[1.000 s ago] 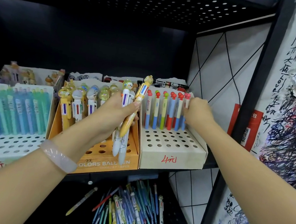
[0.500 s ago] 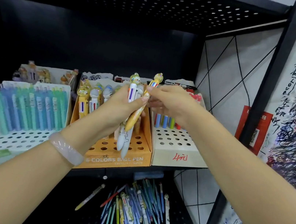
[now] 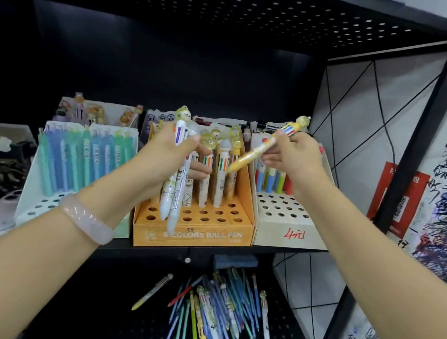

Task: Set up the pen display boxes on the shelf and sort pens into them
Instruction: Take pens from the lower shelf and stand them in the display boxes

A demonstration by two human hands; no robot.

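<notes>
A yellow pen (image 3: 266,146) slants in the air over the orange display box (image 3: 193,224), pinched near its figure top by the right hand (image 3: 293,158). The left hand (image 3: 166,155) has its fingers curled round two white pens (image 3: 174,188), tips down over the same box. The beige box (image 3: 289,228) stands just right, the pale green box (image 3: 46,201) left, on the shelf (image 3: 204,249). Loose pens (image 3: 212,315) lie on the shelf below.

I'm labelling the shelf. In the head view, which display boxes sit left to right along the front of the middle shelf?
White box of blue-green pens → orange box printed "colors ball pen" → cream box with red handwriting, holding red, blue and green pens.
</notes>
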